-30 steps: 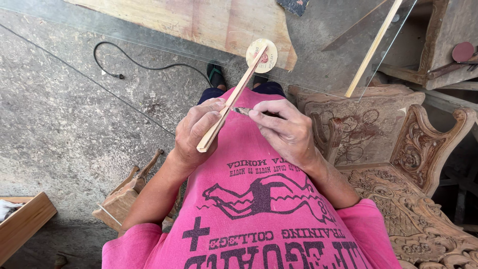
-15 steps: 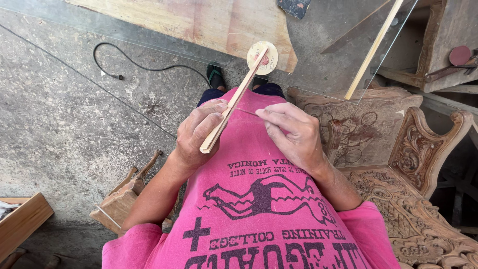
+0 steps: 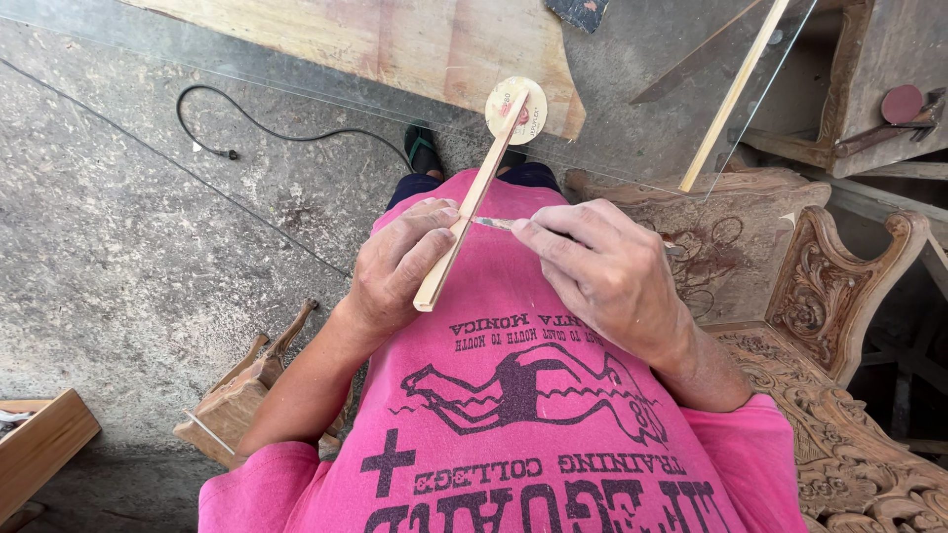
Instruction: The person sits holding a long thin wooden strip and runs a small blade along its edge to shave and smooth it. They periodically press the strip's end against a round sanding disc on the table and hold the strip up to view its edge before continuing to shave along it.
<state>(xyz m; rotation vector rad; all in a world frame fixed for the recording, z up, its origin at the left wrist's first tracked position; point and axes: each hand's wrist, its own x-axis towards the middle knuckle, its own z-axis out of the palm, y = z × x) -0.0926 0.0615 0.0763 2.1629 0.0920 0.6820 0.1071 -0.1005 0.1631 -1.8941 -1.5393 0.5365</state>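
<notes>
Nearest is the pink printed shirt (image 3: 513, 434) of the seated person, with both forearms rising from it toward the middle of the view. The left hand (image 3: 400, 266) is closed around the near end of a thin pale wooden stick (image 3: 472, 197), thumb on top and fingers wrapped beneath, so the stick slants up and away to the right. The right hand (image 3: 602, 271) is curled shut around a small metal blade (image 3: 492, 223), knuckles up and wrist bent in; only the blade's tip shows past the fingertips, touching the stick just beyond the left thumb.

As I judge it, this paring goes best with a shallow blade angle, short light strokes along the grain, the left thumb kept behind the edge, and the stick held firm so it does not twist.

Low on the left, a wooden mallet-like block (image 3: 242, 395) lies on the concrete floor (image 3: 128, 247), with a board end (image 3: 39, 444) at the left edge. On the right stands carved wooden furniture (image 3: 839, 286). Farther off, the stick's far end crosses a round pale disc (image 3: 515, 109); a black cable (image 3: 267, 123) curls on the floor, and a broad plank (image 3: 415, 44) lies at the far edge.
</notes>
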